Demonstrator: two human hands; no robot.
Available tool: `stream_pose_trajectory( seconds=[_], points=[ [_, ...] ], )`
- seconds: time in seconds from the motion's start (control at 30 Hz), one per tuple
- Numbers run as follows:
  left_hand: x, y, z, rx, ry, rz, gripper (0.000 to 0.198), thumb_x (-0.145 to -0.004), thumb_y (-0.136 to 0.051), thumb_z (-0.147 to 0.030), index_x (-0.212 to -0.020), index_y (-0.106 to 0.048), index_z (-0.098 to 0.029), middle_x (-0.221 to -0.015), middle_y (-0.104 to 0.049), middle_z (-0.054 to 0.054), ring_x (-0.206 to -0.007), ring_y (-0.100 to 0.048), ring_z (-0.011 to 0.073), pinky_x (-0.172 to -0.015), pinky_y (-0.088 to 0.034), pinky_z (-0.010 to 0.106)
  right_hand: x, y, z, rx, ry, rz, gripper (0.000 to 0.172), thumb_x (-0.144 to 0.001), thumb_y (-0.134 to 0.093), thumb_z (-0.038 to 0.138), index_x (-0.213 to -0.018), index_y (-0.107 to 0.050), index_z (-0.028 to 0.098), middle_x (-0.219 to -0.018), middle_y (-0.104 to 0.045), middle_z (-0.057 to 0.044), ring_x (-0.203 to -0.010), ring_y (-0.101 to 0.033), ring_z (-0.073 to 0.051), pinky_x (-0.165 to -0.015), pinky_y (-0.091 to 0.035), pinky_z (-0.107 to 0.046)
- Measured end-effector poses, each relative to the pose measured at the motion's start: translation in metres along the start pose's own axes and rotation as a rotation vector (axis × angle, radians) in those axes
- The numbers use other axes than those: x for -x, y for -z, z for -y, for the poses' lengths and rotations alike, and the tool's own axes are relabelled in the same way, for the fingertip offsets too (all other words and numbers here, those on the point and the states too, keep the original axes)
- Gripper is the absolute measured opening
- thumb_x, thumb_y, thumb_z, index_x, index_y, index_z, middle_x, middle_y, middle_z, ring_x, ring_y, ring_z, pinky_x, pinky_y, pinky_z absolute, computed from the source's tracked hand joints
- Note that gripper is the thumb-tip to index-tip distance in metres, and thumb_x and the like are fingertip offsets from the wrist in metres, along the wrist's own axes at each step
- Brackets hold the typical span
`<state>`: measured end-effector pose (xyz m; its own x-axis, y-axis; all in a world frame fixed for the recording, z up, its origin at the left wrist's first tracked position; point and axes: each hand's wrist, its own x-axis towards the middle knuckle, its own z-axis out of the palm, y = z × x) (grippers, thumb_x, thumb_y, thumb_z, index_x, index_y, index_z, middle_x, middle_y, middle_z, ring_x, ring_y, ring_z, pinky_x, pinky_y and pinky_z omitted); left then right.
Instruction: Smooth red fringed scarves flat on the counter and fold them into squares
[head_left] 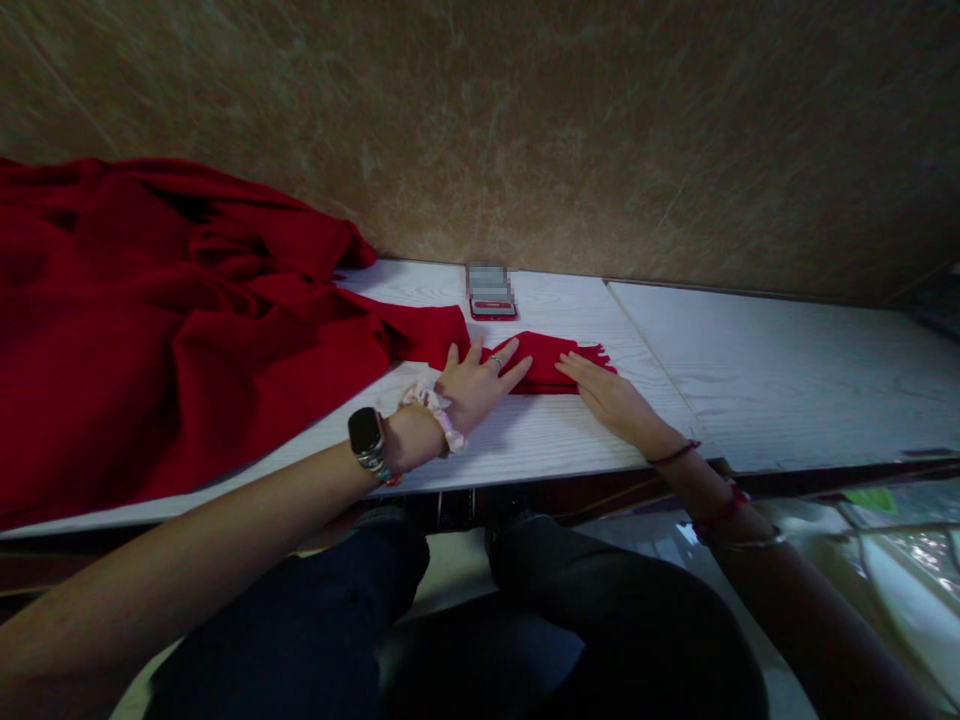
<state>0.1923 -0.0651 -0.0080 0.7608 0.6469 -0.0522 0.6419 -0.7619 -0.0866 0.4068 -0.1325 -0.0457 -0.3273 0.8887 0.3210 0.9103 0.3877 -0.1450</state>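
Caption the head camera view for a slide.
The left hand and right hand rest on folded, fringed red cloth atop a white wood-grained surface.

Dim, cool indoor light, its source out of view. The pale tabletop (780,370) is the brightest broad area, with soft, faint shadows below the left hand (476,385). The brown wall (480,120) darkens toward the upper corners. Deep red cloth (225,330) at left loses detail in its shadowed folds; dark trousers (315,610) at bottom centre sink almost to black. White glare flecks the lower right. The hands are fairly clear, the outer edges softer, and wide-angle stretching enlarges the forearms (202,560) toward the lower corners. Blocky pixelation covers the phone's (492,306) upper part.
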Motion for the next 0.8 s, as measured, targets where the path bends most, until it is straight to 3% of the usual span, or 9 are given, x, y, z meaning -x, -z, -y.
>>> stream_pose_trajectory(
  seconds=[0.2,0.3,0.37,0.47,0.57,0.8],
  points=[
    [0.001,-0.013,0.008,0.077,0.013,0.139,0.06,-0.086,-0.033,-0.01,-0.134,-0.021,-0.045,-0.145,-0.014,-0.009,-0.127,-0.016,0.0425,-0.091,-0.027,0.065,0.002,0.003,0.001,0.013,0.031,0.05,0.042,-0.084,-0.032,0.01,-0.122,-0.049,0.013,-0.131,-0.046,-0.01,-0.126,-0.033,-0.018,-0.103,-0.032,-0.042],
    [0.002,-0.005,0.013,0.101,-0.008,0.199,0.069,-0.08,-0.04,-0.007,-0.135,-0.019,-0.044,-0.145,-0.013,-0.008,-0.126,-0.016,0.0433,-0.091,-0.029,0.064,0.003,0.003,0.002,0.035,0.058,0.03,0.042,-0.083,-0.033,0.009,-0.121,-0.05,0.012,-0.13,-0.046,-0.012,-0.125,-0.034,-0.019,-0.102,-0.032,-0.042],
    [-0.001,0.003,0.012,0.115,0.0,0.208,0.064,-0.081,-0.04,-0.011,-0.136,-0.022,-0.04,-0.145,-0.018,-0.004,-0.125,-0.02,0.0429,-0.09,-0.03,0.062,0.004,0.002,0.002,0.05,0.085,0.005,0.042,-0.082,-0.034,0.008,-0.12,-0.051,0.01,-0.13,-0.047,-0.013,-0.125,-0.034,-0.019,-0.102,-0.033,-0.041],
    [-0.012,0.007,0.007,0.106,0.005,0.07,0.047,-0.088,-0.035,-0.024,-0.134,-0.032,-0.029,-0.142,-0.027,0.004,-0.124,-0.029,0.0382,-0.091,-0.033,0.058,0.003,0.002,0.003,0.069,0.118,-0.026,0.041,-0.081,-0.036,0.008,-0.119,-0.052,0.008,-0.128,-0.048,-0.014,-0.125,-0.034,-0.02,-0.102,-0.033,-0.042],
    [-0.029,-0.003,0.004,0.081,-0.07,-0.109,0.043,-0.09,-0.03,-0.029,-0.133,-0.035,-0.023,-0.142,-0.026,0.005,-0.128,-0.023,0.0313,-0.095,-0.032,0.052,0.003,0.004,0.005,0.076,0.109,-0.022,0.04,-0.081,-0.038,0.011,-0.119,-0.052,0.01,-0.128,-0.048,-0.014,-0.125,-0.033,-0.021,-0.101,-0.033,-0.043],
    [-0.041,-0.029,0.011,0.147,-0.123,-0.071,0.05,-0.091,-0.027,-0.039,-0.138,-0.023,-0.024,-0.144,-0.019,0.002,-0.129,-0.021,0.0314,-0.101,-0.023,0.048,0.012,0.009,0.006,0.031,-0.026,0.02,0.038,-0.087,-0.035,0.023,-0.121,-0.051,0.014,-0.127,-0.05,-0.011,-0.122,-0.039,-0.02,-0.1,-0.034,-0.044]
  ],
)
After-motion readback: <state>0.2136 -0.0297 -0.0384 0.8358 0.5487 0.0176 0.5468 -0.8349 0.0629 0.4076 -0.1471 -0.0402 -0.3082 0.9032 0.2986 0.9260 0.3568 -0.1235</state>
